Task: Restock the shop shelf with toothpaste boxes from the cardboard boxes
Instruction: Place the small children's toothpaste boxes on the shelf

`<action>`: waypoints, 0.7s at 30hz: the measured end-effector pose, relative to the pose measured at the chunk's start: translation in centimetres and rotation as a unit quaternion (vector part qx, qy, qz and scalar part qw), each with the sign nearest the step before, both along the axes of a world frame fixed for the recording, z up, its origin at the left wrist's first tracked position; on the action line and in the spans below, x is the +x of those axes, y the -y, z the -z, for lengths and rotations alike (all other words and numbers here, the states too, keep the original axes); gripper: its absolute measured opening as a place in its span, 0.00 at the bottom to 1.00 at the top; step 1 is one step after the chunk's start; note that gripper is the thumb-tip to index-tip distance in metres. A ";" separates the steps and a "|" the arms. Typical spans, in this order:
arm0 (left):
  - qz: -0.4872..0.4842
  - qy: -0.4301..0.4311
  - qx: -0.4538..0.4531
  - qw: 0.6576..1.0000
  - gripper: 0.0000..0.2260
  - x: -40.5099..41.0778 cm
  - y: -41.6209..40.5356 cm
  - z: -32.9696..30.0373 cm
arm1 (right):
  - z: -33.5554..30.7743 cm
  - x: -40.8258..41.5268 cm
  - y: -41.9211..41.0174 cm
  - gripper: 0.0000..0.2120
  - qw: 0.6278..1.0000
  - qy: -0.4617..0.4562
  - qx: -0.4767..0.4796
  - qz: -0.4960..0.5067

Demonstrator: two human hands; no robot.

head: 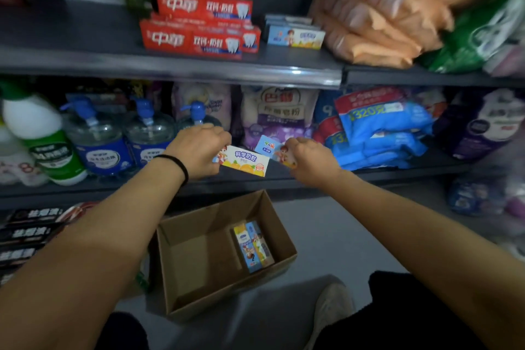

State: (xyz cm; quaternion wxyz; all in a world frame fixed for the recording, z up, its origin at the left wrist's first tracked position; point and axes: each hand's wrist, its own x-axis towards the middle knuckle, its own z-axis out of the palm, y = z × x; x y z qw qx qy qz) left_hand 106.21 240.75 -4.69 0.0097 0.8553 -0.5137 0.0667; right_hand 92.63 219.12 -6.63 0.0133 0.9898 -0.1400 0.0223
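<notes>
fig.: mid-transfer, both hands loaded. toothpaste box a [245, 161] sits in my left hand [199, 150], fingers curled round its left end, thumb side hidden so exact pinch n/a. long axis runs roughly left-right, dipping a bit toward the right; printed face up toward cam, free end pointing right toward the other hand. toothpaste box b [274, 149] is in my right hand [309, 162], fingers wrapped on its right end; axis tilts down to the right, free end pointing up-left, partly behind box a. whether the two boxes touch: cannot tell. both are held in the air in front of the lower shelf's edge, above the cardboard box [284, 247] on the floor.

step (my read): carrying a pair up from carton to shelf. matching kids' boxes [295, 35] already lie on the upper shelf [170, 67], just right of the red toothpaste stack [199, 28], long axes left-right, faces front.

next move needs: lift both above the shelf lip, level each axis left-right, face forward, set onto or beside that small stack w/o knocking the red ones.

remaining boxes [253, 247] lie in the carton's right part, so more trips are likely.
</notes>
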 end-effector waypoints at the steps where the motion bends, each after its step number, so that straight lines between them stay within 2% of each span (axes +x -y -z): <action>1: 0.003 0.013 -0.010 1.000 0.14 -0.1 0.4 -1.0 | -1.3 0.0 0.5 0.23 1.000 0.013 -0.011 -0.005; 12: 0.027 0.102 -0.118 0.987 0.13 1.9 4.8 -10.8 | -13.2 2.5 6.1 0.17 0.979 0.147 -0.134 -0.036; 15: 0.028 0.141 -0.133 0.981 0.14 3.2 6.4 -13.5 | -16.2 4.4 7.9 0.19 0.972 0.171 -0.156 -0.039; 18: 0.029 0.158 -0.147 0.976 0.16 4.6 8.1 -15.5 | -17.8 6.5 9.6 0.21 0.970 0.170 -0.173 -0.030; 21: 0.021 0.178 -0.154 0.972 0.14 6.3 9.6 -16.4 | -17.9 9.0 11.2 0.21 0.972 0.152 -0.175 -0.037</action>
